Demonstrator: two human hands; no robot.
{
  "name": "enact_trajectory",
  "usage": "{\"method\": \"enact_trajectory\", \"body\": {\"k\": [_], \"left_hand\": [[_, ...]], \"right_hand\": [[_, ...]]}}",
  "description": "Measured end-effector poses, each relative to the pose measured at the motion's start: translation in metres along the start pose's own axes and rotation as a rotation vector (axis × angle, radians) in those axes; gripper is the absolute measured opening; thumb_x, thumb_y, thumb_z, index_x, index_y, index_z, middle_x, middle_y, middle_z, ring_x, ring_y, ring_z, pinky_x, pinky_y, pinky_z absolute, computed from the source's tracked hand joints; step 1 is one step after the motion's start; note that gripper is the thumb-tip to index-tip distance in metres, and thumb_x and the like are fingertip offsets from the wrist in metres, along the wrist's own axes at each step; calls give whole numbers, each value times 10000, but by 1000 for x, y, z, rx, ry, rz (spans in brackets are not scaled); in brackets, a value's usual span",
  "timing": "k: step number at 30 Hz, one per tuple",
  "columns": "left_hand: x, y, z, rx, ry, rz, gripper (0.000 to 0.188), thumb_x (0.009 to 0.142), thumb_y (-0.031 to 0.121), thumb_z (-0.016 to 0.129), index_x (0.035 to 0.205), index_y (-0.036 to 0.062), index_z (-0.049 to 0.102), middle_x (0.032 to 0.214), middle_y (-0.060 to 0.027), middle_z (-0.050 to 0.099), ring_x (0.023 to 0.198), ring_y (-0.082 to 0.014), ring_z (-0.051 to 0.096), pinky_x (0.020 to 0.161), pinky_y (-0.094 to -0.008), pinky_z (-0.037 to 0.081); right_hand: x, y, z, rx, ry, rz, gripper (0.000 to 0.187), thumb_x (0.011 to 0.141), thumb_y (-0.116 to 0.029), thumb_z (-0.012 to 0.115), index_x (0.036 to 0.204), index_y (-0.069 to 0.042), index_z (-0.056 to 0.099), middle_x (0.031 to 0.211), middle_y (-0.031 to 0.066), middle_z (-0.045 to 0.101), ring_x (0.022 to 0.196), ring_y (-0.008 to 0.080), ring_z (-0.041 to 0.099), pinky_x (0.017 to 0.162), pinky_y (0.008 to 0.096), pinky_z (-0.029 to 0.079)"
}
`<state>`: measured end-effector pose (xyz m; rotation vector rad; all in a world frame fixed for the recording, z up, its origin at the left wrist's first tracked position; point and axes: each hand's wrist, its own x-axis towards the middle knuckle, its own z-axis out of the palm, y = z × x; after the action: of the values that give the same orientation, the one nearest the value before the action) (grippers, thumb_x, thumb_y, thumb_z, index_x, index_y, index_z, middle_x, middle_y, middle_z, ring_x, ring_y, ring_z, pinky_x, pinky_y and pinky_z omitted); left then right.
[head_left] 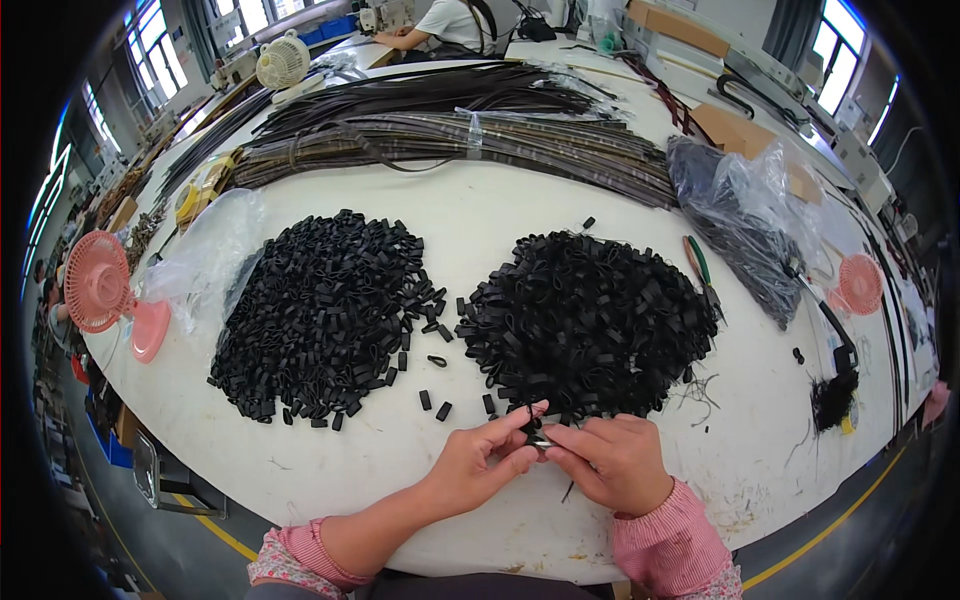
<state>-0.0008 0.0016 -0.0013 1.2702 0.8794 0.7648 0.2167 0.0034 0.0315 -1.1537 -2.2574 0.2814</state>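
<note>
My left hand (482, 460) pinches a small black strap loop (531, 424) between fingertips and thumb, at the near edge of the right pile. My right hand (612, 458) is closed around a small shiny metal tool (541, 443), which meets the loop; most of the tool is hidden by the fingers. Just beyond my hands lies a big pile of black loops (590, 320) with loose threads among them. To its left is a second pile of black loops (315, 310). A few single loops (443, 411) lie between the two piles.
Long dark strap bundles (450, 145) lie across the far table. A pink fan (98, 282) and clear plastic bag (215, 250) stand left. Right are a plastic bag of dark pieces (735, 215), a green-handled tool (697, 258), and a black thread clump (832, 400). Someone (450, 28) sits beyond.
</note>
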Motion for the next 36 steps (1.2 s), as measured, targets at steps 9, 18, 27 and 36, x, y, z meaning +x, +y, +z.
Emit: {"method": "enact_trajectory", "body": {"k": [9, 18, 27, 36], "left_hand": [[-1, 8, -1, 88, 2, 11, 546, 966, 67, 613, 1483, 119, 447, 875, 32, 621, 863, -41, 614, 777, -218, 492], [-1, 5, 1, 161, 6, 73, 533, 954, 42, 615, 1464, 84, 467, 780, 48, 524, 717, -35, 453, 713, -206, 447], [0, 2, 0, 81, -36, 31, 575, 975, 43, 578, 1512, 127, 393, 868, 0, 637, 763, -48, 526, 771, -221, 481], [3, 7, -8, -221, -223, -16, 545, 1047, 82, 387, 1568, 90, 226, 1042, -51, 630, 819, -98, 527, 812, -238, 460]], "right_hand": [[2, 0, 1, -35, -5, -17, 227, 803, -246, 766, 1010, -171, 717, 625, -29, 510, 531, 155, 545, 510, 308, 404], [1, -1, 7, -62, 21, -55, 238, 776, -229, 781, 997, -169, 719, 585, -41, 495, 505, 146, 524, 496, 306, 364], [-2, 1, 11, -54, 27, -71, 214, 776, -185, 783, 978, -165, 718, 617, -39, 537, 508, 146, 534, 484, 300, 357], [0, 2, 4, 443, -24, 273, 226, 882, -216, 712, 1054, -69, 711, 868, 89, 731, 655, 211, 689, 586, 293, 532]]}}
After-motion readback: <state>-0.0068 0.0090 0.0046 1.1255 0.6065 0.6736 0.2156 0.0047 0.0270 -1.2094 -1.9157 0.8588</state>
